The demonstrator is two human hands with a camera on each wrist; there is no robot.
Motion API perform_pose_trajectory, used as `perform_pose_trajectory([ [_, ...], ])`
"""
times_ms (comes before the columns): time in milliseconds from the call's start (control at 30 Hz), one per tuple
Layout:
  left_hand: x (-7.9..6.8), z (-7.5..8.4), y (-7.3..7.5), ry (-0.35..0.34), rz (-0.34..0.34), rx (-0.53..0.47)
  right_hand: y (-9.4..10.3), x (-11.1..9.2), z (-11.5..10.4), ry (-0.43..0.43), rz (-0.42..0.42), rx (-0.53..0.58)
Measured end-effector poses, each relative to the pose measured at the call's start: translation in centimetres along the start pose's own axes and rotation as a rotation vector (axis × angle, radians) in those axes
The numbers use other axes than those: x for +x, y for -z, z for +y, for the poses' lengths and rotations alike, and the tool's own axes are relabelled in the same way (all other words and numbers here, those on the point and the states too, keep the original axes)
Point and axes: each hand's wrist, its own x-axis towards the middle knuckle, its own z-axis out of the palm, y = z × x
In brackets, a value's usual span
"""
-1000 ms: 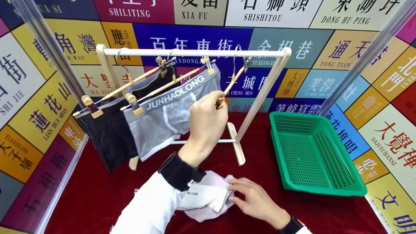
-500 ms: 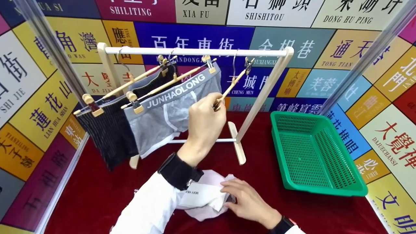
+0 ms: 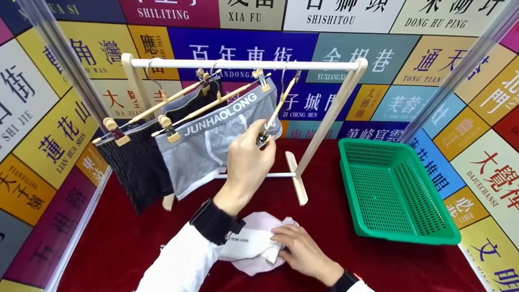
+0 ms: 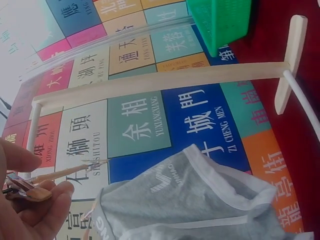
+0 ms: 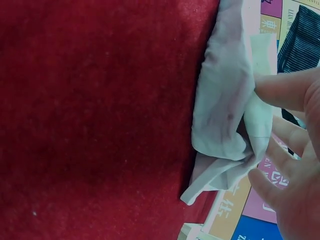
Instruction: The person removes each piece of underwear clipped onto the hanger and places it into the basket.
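My left hand [image 3: 248,158] holds the near end of a wooden clip hanger [image 3: 278,108], which hangs by its hook from the white rod. In the left wrist view, thumb and fingers pinch the hanger's metal-and-wood clip [image 4: 38,194]. Grey boxer briefs [image 3: 221,138] hang just left of this hand, clipped to another hanger. Below, pale pink underwear [image 3: 253,265] with a white waistband [image 3: 247,245] lies crumpled on the red cloth. My right hand [image 3: 302,248] rests at its right edge; in the right wrist view the thumb touches the waistband and the fingers are spread loosely.
A small wooden garment rack [image 3: 324,117] stands behind the hands. Dark striped boxer briefs [image 3: 140,170] hang at its left on a hanger. A green plastic basket [image 3: 346,182] sits to the right on the red cloth [image 3: 324,215]. Colourful panels with lettering [image 3: 243,44] form the walls.
My left hand has shifted slightly left and down the hanger to its clip end, swinging the hanger left toward the grey briefs. My right hand has moved slightly left on the pink underwear.
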Motion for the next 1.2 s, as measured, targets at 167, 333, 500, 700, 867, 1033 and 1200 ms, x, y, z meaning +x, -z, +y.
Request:
perform_pose_trajectory([
  [167, -1.3, -0.6, 0.3, 0.018, -0.025, 0.033, -0.2, -0.1, -0.2, -0.015, 0.015, -0.007],
  [333, -3.1, -1.4, 0.4, 0.074, -0.035, 0.022, -0.2, -0.2, -0.1, -0.015, 0.038, 0.005],
  [500, -5.5, -2.7, 0.8, 0.113, -0.079, -0.007, 0.0, 0.1, 0.0, 0.023, 0.111, 0.067],
  [700, -9.0, -4.4, 2.1, 0.185, -0.196, 0.004, 0.4, 0.3, 0.2, -0.037, 0.159, 0.154],
  [867, -12.7, -6.1, 4.1, 0.251, -0.344, 0.094, 1.1, 0.2, 0.4, -0.183, 0.178, 0.271],
  [1033, -15.7, -7.1, 5.6, 0.207, -0.439, 0.166, 2.0, 0.1, 1.0, -0.249, 0.228, 0.366],
  [1200, -18.2, -7.2, 6.4, 0.078, -0.507, 0.206, 2.6, 0.0, 1.1, -0.339, 0.269, 0.446],
])
